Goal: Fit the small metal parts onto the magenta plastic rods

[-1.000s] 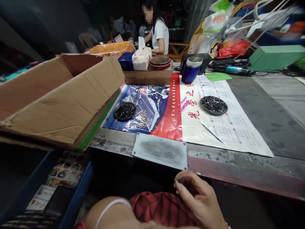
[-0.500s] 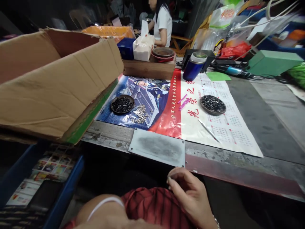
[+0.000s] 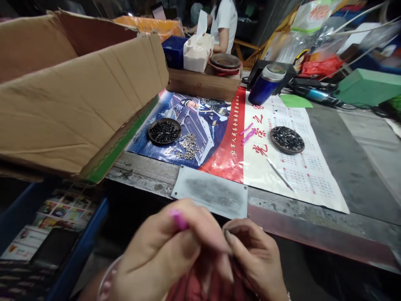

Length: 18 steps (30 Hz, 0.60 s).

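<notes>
While two round dishes (image 3: 287,151) of thin black pieces (image 3: 164,131) rest on one glossy poster (image 3: 219,163), the left hand (image 3: 166,251), blurred, curls beside the right hand (image 3: 258,255), which is pinched; one bright pink piece (image 3: 179,219) shows at the left forefinger, but I cannot tell whether either grips anything.

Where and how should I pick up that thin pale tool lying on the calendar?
With your right hand, the nearer one, I'd pinch the thin pale tool at mid-length, across its narrow width, from above and the near side: it lies flat on the calendar, long sides clear.
</notes>
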### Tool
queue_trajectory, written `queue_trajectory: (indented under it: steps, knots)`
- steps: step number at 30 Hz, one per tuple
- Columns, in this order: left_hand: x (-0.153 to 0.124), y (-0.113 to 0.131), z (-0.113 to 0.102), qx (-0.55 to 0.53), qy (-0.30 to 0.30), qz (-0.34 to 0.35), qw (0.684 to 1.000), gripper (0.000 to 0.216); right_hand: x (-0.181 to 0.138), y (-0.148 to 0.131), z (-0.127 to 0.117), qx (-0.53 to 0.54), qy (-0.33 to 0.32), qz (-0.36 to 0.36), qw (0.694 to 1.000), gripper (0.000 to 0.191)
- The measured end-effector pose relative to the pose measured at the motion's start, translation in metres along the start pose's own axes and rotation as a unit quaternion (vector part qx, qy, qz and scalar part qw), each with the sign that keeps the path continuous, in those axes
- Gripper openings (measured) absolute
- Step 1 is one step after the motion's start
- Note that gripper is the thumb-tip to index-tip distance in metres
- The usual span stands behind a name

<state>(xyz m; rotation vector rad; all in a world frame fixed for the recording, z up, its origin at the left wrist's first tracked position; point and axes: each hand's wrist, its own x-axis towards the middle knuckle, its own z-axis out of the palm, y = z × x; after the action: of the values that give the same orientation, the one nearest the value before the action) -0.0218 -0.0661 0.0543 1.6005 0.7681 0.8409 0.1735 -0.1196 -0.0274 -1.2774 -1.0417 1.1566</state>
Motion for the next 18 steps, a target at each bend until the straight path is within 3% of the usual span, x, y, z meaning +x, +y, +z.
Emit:
queue_trajectory:
  steps: [3, 5, 10, 18]
  knots:
    - [0.017, -0.021, 0.0, -0.066, -0.038, -0.064, 0.995, 0.026, 0.001, -0.004, -0.006, 0.051, 0.023, 0.013, 0.998, 0.004]
    - [0.014, -0.038, 0.003, -0.009, -0.042, -0.072, 0.996, 0.024, 0.002, -0.003, -0.009, 0.086, 0.027, 0.018, 0.996, 0.004]
    - [-0.009, -0.06, 0.01, 0.168, -0.016, -0.006, 0.986, 0.026, 0.004, 0.0, -0.011, 0.082, -0.005, 0.002, 0.997, 0.004]
    - [-0.018, -0.057, 0.013, 0.361, -0.013, 0.112, 0.926, 0.022, 0.003, -0.008, 0.002, -0.016, -0.079, -0.028, 0.996, 0.008]
